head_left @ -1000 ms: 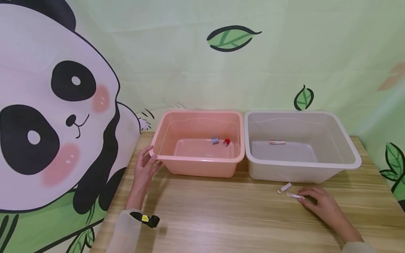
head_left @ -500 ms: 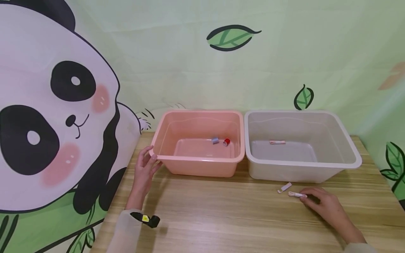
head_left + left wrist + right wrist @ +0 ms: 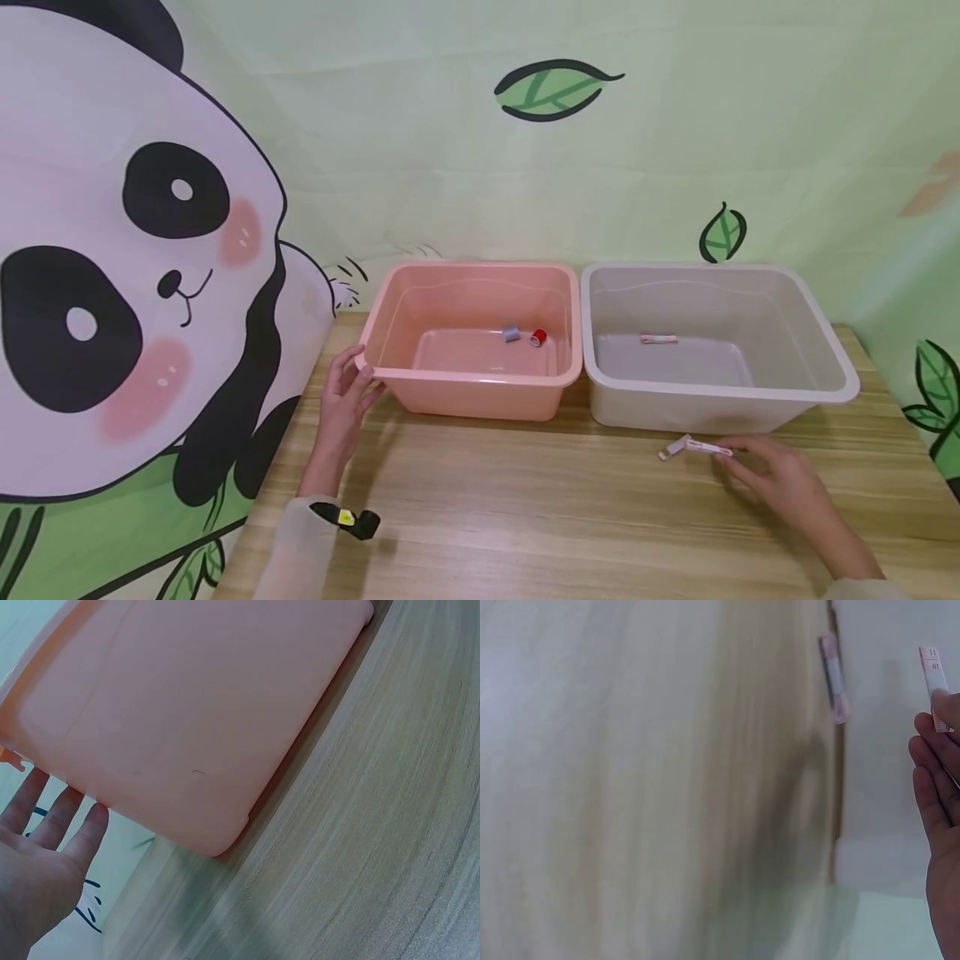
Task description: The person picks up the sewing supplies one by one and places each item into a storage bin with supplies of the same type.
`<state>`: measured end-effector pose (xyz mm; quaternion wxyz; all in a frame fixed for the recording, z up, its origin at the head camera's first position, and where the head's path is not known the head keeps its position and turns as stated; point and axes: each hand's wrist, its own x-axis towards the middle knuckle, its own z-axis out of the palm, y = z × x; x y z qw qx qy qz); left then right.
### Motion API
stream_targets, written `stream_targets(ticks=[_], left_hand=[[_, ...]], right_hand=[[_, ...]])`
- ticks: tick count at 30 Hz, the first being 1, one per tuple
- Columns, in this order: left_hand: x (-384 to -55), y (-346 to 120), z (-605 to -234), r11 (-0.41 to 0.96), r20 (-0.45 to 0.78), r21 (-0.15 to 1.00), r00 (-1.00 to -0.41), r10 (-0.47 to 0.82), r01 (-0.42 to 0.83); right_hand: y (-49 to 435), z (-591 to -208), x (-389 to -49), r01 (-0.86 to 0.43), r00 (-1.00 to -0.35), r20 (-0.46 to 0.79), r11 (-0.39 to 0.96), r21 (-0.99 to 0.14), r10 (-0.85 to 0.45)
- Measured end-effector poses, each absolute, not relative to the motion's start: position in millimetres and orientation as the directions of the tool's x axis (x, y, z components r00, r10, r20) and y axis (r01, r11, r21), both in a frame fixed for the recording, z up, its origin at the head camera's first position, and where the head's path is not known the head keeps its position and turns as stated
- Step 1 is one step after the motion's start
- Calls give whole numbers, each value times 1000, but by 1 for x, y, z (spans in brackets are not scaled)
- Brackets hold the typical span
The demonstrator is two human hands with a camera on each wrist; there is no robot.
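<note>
My right hand (image 3: 783, 483) pinches a folded tape measure (image 3: 709, 448) between thumb and fingers, in front of the grey bin (image 3: 720, 390). Red numerals show on it in the right wrist view. A second folded tape measure (image 3: 673, 448) lies on the table by the bin's base, its upper end overlapped by the held one in the head view. Another folded tape measure (image 3: 658, 339) lies inside the grey bin. At the front left corner of the pink bin (image 3: 468, 379), my left hand (image 3: 342, 408) rests with its fingers extended against the outer wall (image 3: 150, 720).
The two bins stand side by side at the back of the wooden table (image 3: 525, 508). Inside the pink one lie a light blue thread spool (image 3: 512, 333) and a red thread spool (image 3: 538, 337). A fabric backdrop (image 3: 420, 142) with a panda and leaves hangs behind.
My right hand has moved a little right and, over the last half second, toward the grey bin with the tape measure. My left hand has stayed at the pink bin's corner.
</note>
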<state>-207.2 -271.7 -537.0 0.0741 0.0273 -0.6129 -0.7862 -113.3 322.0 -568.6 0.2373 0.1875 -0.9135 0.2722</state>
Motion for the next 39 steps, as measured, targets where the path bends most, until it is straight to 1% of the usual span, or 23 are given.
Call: stream_targets(ticks=[6,25,31,39], left_hand=[[-208,-271,-537,-236,54,968,-987,-149,89],[-206,-272,-538,-240,58,967,-988,-146,92],[-206,-271,-538,-234,56,968,-988,-147,89],[-207,-272,-537,-230,49,970,-988,-146,82]], right_hand=[[314,-552,-113,-485,-813,538,769,-415,-222],[300,-516,-113,-603,-734,615,692,-396,-288],[298,-506,-113,-597,-738,607,704,-385,-293],[293,-492,-114,-615,-725,611,698,-367,-318]])
